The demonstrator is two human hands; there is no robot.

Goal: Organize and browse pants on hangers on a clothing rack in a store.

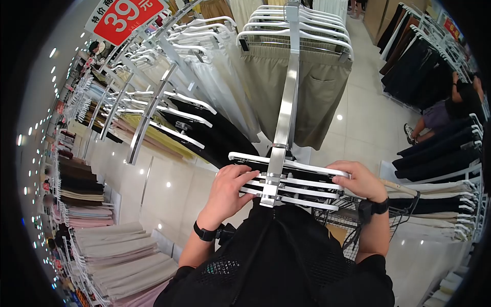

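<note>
Several white hangers (307,190) sit close together near the front end of a metal display arm (287,102), right before my body. Dark cloth shows between them, mostly hidden below. My left hand (227,189) grips their left ends, its thumb under and its fingers over. At the right ends, my right hand (360,180) curls its fingers over the rearmost hanger of the group. Farther back on the same arm hang olive-khaki trousers (319,87) with elastic waists.
A wire shopping cart (353,245) stands close by on my right. Racks of white trousers (225,77) and black trousers (204,125) are at the left. A red price sign (125,20) hangs above. Across the aisle, a person (455,105) is beside dark garments.
</note>
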